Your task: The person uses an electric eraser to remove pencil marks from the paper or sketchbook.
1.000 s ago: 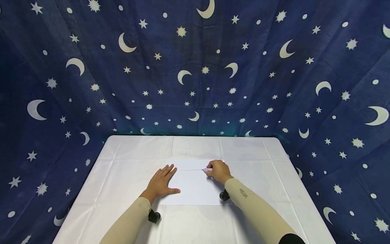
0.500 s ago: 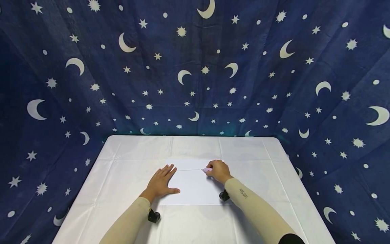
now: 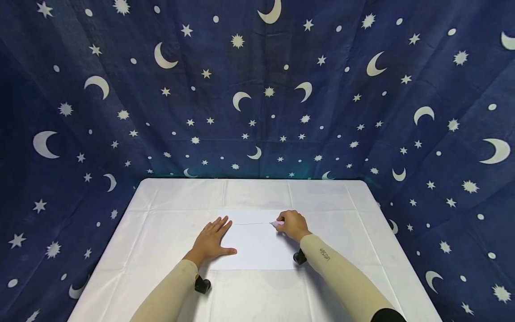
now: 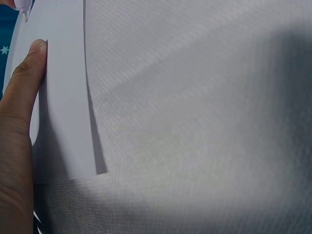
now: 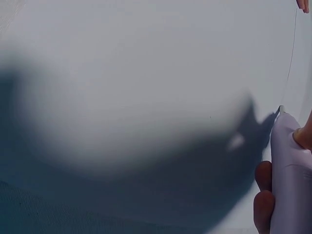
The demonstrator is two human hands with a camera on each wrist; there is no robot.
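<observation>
Paper flat on desk. Left hand on its left edge, right hand at its right side, holding tool. Line between hands, near far edge. Curtain behind desk and both sides.

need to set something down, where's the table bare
Bare table: left of the left sleeve, right of the right sleeve, between the sleeves in front of the paper, and behind it up to the curtain. Crowded: the paper, with the left grip across its left edge and right grip holding a lavender tool.
</observation>
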